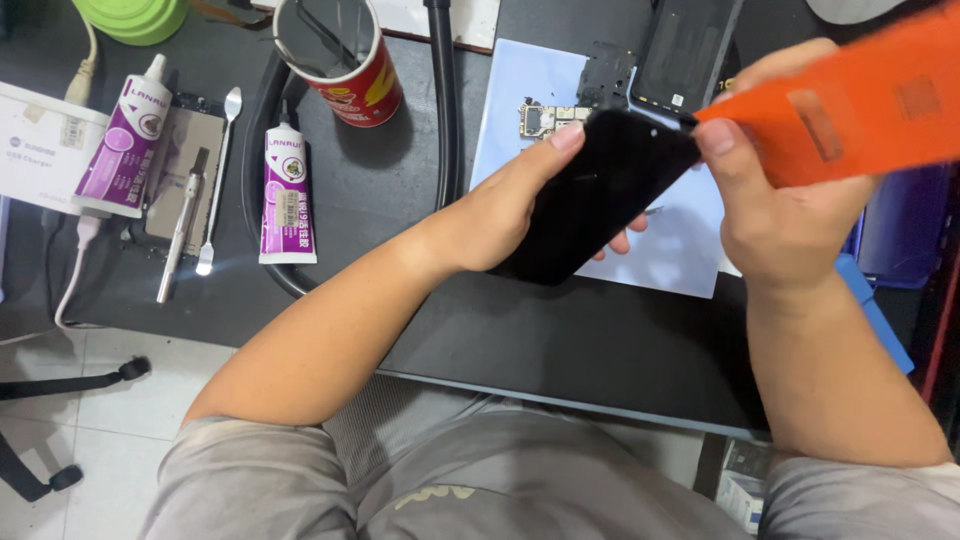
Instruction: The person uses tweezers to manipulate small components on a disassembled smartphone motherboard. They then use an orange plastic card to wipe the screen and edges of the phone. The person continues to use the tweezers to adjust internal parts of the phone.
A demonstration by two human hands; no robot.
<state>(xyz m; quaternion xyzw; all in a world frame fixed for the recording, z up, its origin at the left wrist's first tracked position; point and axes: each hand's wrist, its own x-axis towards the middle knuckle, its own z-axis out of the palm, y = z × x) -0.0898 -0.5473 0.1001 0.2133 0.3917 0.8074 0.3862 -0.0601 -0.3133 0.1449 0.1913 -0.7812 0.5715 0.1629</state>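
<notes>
Left hand (500, 215): I see it wrapped around the black phone (600, 195), thumb tip on the upper edge, fingers underneath — a closed hold.
Right hand (775, 215): pinched shut on an orange card (850, 105), thumb pressing where the card's tip meets the phone's top corner.
Phone: tilted above the dark mat (560, 340), lying between my two grips, over a pale blue sheet (680, 250).
Packages: well left of the left grip, two white-and-purple tubes (287, 195) lying flat, caps pointing away from me; a white box (40, 145) beyond them; a red cylindrical can (345, 60) standing open above the nearer tube.
Beyond the grips: a small circuit board (545, 118) and a dark phone shell (685, 50) on the blue sheet.
Hard to make out: the card is blurred and runs off the right edge; the phone's underside and my left fingers under it are mostly hidden — only fingertips show.
</notes>
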